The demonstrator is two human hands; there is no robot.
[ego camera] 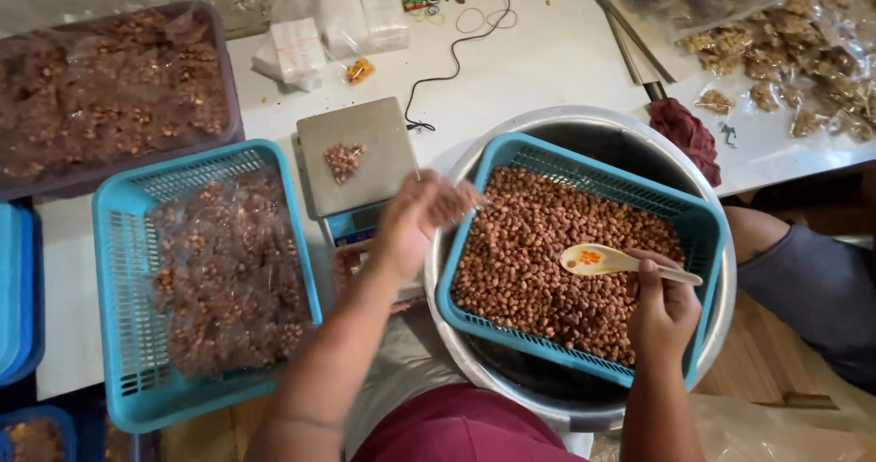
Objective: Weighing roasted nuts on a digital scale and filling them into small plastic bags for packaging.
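Observation:
My left hand (415,216) hovers just right of a small digital scale (356,156) and holds a small clear bag of nuts, blurred with motion. A little pile of brown nuts (343,160) lies on the scale's steel plate. My right hand (663,307) grips a pale plastic spoon (602,259) over a teal basket (703,225) full of roasted nuts. That basket rests in a large steel bowl (721,298).
A second teal basket (119,243) at the left holds several filled bags. A brown tray of bagged nuts (233,97) sits at the back left. Clear bags (328,29), a black cable (456,56), a red cloth (689,134) and more packets (803,61) lie on the white table.

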